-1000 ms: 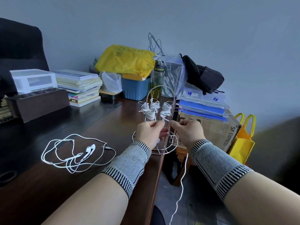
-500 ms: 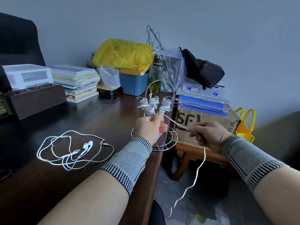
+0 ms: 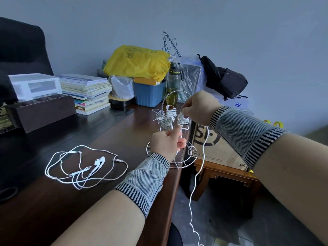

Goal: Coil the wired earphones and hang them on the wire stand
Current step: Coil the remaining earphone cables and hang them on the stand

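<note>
Winding thin, floppy, featherlight cord (image 3: 198, 167) at the stand (image 3: 177, 139): left hand (image 3: 166, 142) pinching the coil, right hand (image 3: 198, 108) pinching the cord just above it, tail dangling below. Probably best gripping near the coil, keeping tension.

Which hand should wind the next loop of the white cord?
Probably the right hand. It pinches the cord up by the wire stand, and the loose end hangs down from it. The left hand is lower, gripping the part being coiled, so it looks better for holding steady.
</note>
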### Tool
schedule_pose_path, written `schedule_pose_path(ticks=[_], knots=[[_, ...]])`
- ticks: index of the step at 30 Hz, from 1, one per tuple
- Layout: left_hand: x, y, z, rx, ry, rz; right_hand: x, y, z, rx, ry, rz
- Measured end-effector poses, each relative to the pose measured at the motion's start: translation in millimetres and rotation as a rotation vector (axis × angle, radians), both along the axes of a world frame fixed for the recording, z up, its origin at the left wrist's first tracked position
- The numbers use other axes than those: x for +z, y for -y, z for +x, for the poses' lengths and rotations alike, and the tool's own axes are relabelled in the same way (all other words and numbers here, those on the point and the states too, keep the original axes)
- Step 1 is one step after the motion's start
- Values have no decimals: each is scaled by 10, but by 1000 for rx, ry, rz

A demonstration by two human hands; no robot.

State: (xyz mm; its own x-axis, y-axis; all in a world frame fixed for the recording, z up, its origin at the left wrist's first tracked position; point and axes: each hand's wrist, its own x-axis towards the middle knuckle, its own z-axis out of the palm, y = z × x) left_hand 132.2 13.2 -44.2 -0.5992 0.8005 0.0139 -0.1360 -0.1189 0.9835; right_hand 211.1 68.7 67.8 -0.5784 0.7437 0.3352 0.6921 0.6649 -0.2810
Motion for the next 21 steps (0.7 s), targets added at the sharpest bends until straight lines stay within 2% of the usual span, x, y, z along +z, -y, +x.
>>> schedule_pose_path(ticks=[8, 13, 16, 21], knots=[[22, 28, -26, -9, -47, -20, -242, 237, -15, 142, 78, 260], [33, 57, -22, 1, -100, -16, -605, 271, 169, 213, -205, 374], [37, 74, -13, -1, -91, -4, -779, 274, 278, 82, -357, 230], [28, 91, 11, 13, -93, -4, -947, 137, 318, -88, -476, -62]])
